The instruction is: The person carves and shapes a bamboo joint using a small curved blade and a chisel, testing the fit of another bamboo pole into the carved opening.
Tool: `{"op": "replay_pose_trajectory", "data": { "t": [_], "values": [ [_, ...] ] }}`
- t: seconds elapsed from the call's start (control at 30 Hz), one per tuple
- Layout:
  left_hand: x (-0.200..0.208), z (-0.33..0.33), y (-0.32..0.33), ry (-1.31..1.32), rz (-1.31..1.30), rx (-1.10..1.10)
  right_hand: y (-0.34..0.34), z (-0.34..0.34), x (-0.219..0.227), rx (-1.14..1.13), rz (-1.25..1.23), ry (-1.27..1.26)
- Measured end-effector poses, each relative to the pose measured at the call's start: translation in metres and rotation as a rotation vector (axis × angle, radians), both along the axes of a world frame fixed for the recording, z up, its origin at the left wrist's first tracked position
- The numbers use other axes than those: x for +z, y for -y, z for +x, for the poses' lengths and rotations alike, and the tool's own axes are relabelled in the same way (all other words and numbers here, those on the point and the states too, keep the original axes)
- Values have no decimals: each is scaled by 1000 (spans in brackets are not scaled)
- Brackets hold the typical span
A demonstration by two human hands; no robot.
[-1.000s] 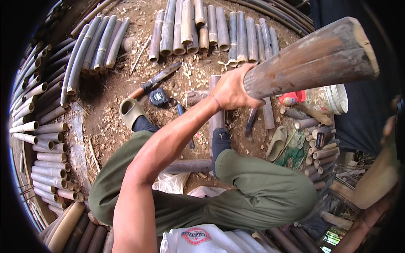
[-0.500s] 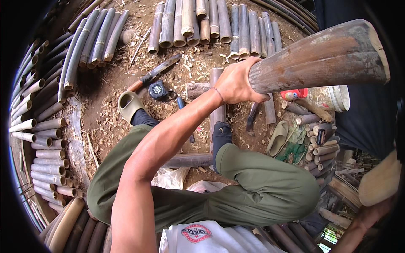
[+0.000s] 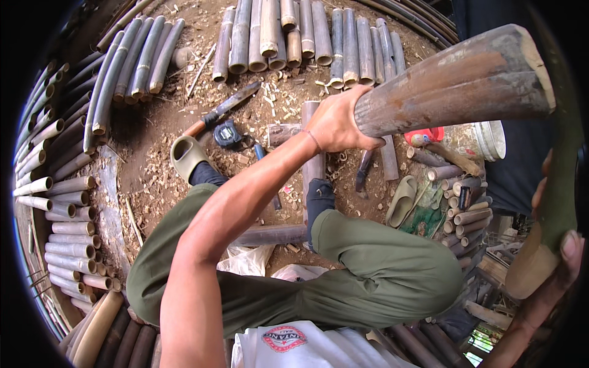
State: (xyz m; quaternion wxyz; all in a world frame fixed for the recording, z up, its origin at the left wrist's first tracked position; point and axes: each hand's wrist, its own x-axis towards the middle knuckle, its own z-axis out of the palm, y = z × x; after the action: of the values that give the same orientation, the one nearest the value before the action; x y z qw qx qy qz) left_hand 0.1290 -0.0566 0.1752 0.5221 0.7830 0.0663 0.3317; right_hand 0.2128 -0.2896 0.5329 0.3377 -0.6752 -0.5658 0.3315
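Observation:
My left hand (image 3: 338,119) is closed around the narrow end of a thick, brown-grey bamboo piece (image 3: 454,83), which widens toward a pale cut edge at the upper right. At the far right rim, my right hand (image 3: 569,248) grips a long bamboo piece (image 3: 564,165), greenish-brown outside with a tan cut face low down; the dark rim hides part of it. Below my left hand, a short bamboo tube (image 3: 314,165) lies on the ground by my sock-covered foot. A dark-bladed tool (image 3: 364,170) lies just right of it.
A machete (image 3: 230,104), a tape measure (image 3: 227,134) and a blue-handled tool (image 3: 260,151) lie among wood chips. Stacked bamboo tubes (image 3: 72,245) line the left, with more rows (image 3: 270,37) at the back. A white bucket (image 3: 489,141) and a sandal (image 3: 402,201) are at right.
The right-hand bamboo piece has swung upright, its broad tan face turning away and its greenish outside coming into view. The left-hand bamboo has shifted slightly left.

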Motion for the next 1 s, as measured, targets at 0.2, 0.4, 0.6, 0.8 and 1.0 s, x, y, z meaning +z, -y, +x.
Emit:
{"op": "replay_pose_trajectory", "data": {
  "t": [0.2, 0.4, 0.6, 0.8, 1.0],
  "values": [
    [0, 2, -2, 19, -14, -16, 12, 2, -15, -73, 106, -18],
    [-1, 1, -4, 49, -92, -65, 64, 11, -121, -386, 329, -249],
    [5, 0, 2, -200, -347, -334, 103, 30, -390, -551, 115, -37],
    [24, -11, 9, -260, 143, -87, 128, -1, -602, -547, -149, 149],
    [20, 9, 15, -185, -20, -115, 29, 170, -611, 99, -228, 1231]
  ]
}}
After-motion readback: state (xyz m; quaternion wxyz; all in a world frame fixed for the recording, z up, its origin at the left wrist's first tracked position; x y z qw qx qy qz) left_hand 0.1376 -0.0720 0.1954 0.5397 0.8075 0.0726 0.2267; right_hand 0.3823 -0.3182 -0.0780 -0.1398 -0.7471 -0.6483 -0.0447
